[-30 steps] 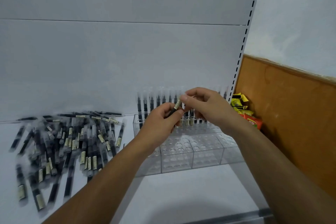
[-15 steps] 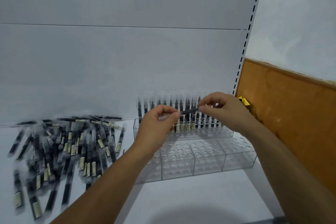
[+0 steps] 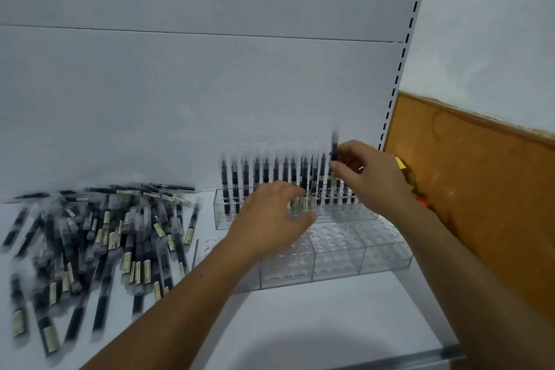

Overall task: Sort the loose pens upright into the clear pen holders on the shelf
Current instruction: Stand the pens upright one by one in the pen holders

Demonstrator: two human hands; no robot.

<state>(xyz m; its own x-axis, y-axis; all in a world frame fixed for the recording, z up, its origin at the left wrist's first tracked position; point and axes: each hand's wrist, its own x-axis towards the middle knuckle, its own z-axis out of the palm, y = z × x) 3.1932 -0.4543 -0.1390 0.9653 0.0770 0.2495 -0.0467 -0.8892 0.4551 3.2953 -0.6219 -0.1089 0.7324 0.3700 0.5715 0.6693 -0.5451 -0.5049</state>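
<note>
A heap of loose black pens (image 3: 99, 237) with pale labels lies on the white shelf at the left. Clear tiered pen holders (image 3: 336, 252) stand at the centre right; the back row holds several upright pens (image 3: 270, 177), the front tiers show bare holes. My right hand (image 3: 369, 177) pinches one black pen (image 3: 334, 144) upright above the right end of the back row. My left hand (image 3: 270, 219) hovers over the holder's middle with fingers relaxed and nothing in it.
The white shelf back panel (image 3: 210, 99) rises behind the holders. A slotted upright (image 3: 399, 69) and a brown wooden board (image 3: 480, 189) close the right side. Yellow and orange packets (image 3: 405, 168) sit behind my right hand. The shelf's front edge (image 3: 420, 360) runs below.
The pen passed from both hands to my right hand alone and turned from lying sideways to upright over the back row. My left hand let go and dropped lower.
</note>
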